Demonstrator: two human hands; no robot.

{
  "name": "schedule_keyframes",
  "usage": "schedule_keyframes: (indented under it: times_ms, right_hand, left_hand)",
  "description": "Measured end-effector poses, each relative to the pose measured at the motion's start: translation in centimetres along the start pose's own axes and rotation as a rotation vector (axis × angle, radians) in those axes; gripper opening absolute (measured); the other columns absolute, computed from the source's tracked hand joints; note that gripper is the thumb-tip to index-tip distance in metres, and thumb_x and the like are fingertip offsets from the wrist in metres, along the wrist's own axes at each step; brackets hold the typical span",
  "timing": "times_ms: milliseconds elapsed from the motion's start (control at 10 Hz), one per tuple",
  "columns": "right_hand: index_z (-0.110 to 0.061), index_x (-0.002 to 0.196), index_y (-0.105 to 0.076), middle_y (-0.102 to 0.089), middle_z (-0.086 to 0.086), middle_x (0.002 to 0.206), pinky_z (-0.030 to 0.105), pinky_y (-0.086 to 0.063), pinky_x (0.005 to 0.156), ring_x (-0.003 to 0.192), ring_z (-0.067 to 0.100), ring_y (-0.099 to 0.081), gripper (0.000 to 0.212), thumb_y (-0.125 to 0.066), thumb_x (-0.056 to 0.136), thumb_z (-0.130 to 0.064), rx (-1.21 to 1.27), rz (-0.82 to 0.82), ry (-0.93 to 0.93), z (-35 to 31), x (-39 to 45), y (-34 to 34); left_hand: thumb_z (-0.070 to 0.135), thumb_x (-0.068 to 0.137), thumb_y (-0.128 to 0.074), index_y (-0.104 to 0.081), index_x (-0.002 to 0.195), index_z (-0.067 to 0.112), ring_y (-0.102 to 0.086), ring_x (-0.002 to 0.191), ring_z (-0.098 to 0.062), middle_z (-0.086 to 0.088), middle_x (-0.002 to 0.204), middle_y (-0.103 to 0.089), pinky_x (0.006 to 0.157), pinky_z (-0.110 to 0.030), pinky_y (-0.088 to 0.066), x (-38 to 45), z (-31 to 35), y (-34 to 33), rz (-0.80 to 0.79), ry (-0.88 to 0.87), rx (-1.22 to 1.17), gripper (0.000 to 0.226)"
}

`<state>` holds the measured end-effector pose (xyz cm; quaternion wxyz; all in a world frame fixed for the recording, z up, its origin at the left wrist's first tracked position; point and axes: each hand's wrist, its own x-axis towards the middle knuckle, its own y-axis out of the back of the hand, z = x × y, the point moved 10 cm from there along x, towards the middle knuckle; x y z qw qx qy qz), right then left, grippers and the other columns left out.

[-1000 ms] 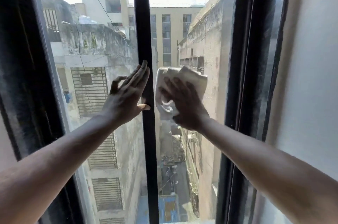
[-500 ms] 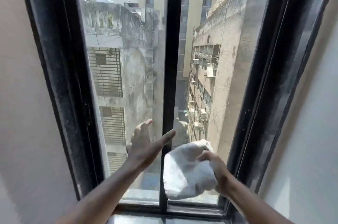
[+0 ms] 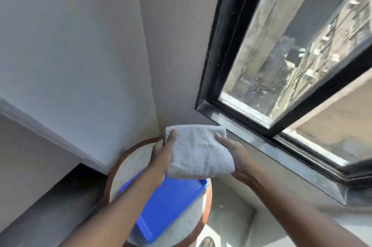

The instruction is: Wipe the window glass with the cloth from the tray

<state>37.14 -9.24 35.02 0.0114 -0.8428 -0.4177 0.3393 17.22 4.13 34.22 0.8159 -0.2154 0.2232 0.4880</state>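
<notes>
A folded grey-white cloth hangs in the air, held flat between both hands. My left hand grips its left edge with the thumb on top. My right hand grips its right edge. Below the cloth lies a blue tray on a small round table; my left forearm crosses over the tray. The window glass in its black frame fills the upper right, away from both hands.
A dark window sill runs along the right, just beyond my right hand. Pale walls meet in a corner behind the round table. A dark ledge runs low on the left. Grey floor shows at the bottom right.
The view has swung down and left from the window to the table. The cloth came off the glass, got folded, and both hands now hold it above the blue tray.
</notes>
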Motion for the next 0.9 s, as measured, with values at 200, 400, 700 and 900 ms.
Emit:
schedule_keyframes:
  times_ms: [200, 400, 700, 900]
  right_hand:
    - [-0.011, 0.097, -0.086, -0.089, 0.012, 0.1, 0.033, -0.066, 0.076, 0.086, 0.027, -0.079, 0.026, -0.083, 0.103, -0.036, -0.402, 0.114, -0.178, 19.9, 12.4, -2.0]
    - [-0.022, 0.077, -0.064, -0.063, -0.008, 0.074, 0.015, -0.046, 0.06, 0.076, 0.021, -0.059, 0.04, -0.073, 0.109, -0.043, -0.827, 0.106, -0.029, 33.3, 23.0, -0.8]
    - [-0.006, 0.101, -0.066, -0.064, 0.018, 0.103, 0.054, -0.046, 0.085, 0.1, 0.043, -0.063, 0.038, -0.051, 0.118, -0.036, -1.8, 0.052, 0.229, 42.2, 29.0, 0.3]
    - [-0.005, 0.117, -0.068, -0.066, 0.019, 0.116, 0.055, -0.049, 0.09, 0.107, 0.042, -0.064, 0.06, -0.041, 0.115, -0.058, -1.906, 0.134, 0.17, 41.8, 28.6, 1.2]
  left_hand:
    - [0.062, 0.107, -0.058, -0.074, 0.137, 0.028, -0.078, 0.123, -0.023, 0.003, 0.132, -0.084, 0.107, -0.055, -0.063, 7.9, -21.1, 13.5, 0.199, 0.323, -0.096, 0.048]
    - [0.047, 0.113, -0.057, -0.069, 0.134, 0.012, -0.073, 0.107, -0.021, -0.003, 0.121, -0.078, 0.08, -0.035, -0.058, 16.1, -34.2, 19.3, 0.374, 0.389, -0.082, 0.043]
    - [0.043, 0.1, -0.077, -0.044, 0.064, 0.023, -0.037, 0.06, -0.013, 0.018, 0.053, -0.037, 0.049, -0.022, -0.029, 21.7, -42.6, 24.2, 0.513, 0.325, 0.195, 0.053]
    - [0.061, 0.09, -0.083, -0.062, 0.093, 0.016, -0.066, 0.088, -0.024, 0.005, 0.094, -0.064, 0.071, -0.037, -0.051, 20.7, -38.4, 26.0, 0.62, 0.257, 0.632, 0.05]
